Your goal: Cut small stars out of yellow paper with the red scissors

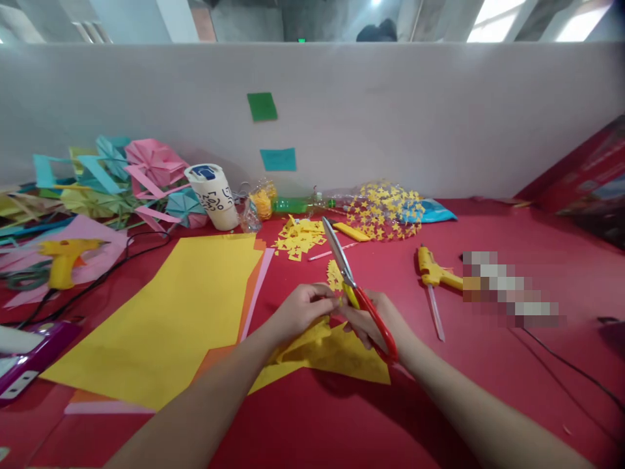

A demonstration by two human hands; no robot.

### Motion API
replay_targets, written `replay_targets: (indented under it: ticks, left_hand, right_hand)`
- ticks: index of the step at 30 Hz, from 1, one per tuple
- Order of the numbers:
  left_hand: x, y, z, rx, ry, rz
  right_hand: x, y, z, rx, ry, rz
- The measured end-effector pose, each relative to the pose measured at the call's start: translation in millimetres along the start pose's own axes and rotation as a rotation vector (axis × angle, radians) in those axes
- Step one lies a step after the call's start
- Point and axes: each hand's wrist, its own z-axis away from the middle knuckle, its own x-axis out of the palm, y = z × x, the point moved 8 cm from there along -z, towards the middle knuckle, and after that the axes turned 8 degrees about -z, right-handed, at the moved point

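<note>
Gripped in my right hand [385, 319] is a pair of scissors [336, 247] with red and yellow handles, its blades pointing up and away from me. My left hand [307, 309] is closed, its fingertips pinching yellow paper close to the right fingers; the exact shape of the pinched piece is partly hidden. Beneath both hands lies cut yellow paper [351, 355] with uneven edges. Just beyond the hands sits a small cluster of yellow paper cutouts [334, 275]. Farther back is a heap of yellow paper scraps [300, 238], some with star-shaped holes.
Stacked coloured sheets [209, 293] lie at left, near a yellow glue gun [66, 260] and folded paper flowers [151, 163]. A white cup [215, 198], green bottle [293, 204], yellow cutter [351, 232] and star-covered clear wrap [383, 212] line the back. Another glue gun [432, 267] lies right.
</note>
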Motion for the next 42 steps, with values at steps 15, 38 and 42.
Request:
replay_targets:
  ticks: [15,38,42]
  left_hand:
    - [-5.0,0.6,-5.6,0.079,0.072,-0.162]
    - [-34.8,-2.1,-1.3,0.094,0.300,0.056]
    - [-16.7,5.4,0.3,0.044,0.068,-0.048]
  right_hand:
    - [-9.2,-10.4,-13.2,-0.016,0.047,-0.050]
    - [-14.0,-17.3,-4.3,-0.104,0.062,-0.176]
    - [-13.7,-22.3,-4.7,-0.193,-0.006,-0.207]
